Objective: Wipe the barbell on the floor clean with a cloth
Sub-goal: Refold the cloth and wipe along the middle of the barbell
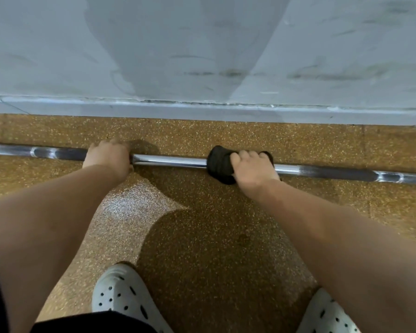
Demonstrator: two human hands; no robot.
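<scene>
Lying on the speckled brown floor [226, 236] beside the grey wall [202, 44], the barbell [168, 161] is seen. It is gripped by the left hand [108, 156], fingers curled round it. By the right hand [255, 168], fingers curled together, a dark cloth [219, 164] is held wrapped round the barbell.

You are working on a speckled tan-and-brown floor [226, 227], glossy in one patch ahead of your left foot. A long chrome steel barbell [168, 161] lies on it, parallel to the pale grey skirting [202, 109]. Your white perforated left clog [120, 292] and white perforated right clog [327, 313] stand on it nearer you.
</scene>
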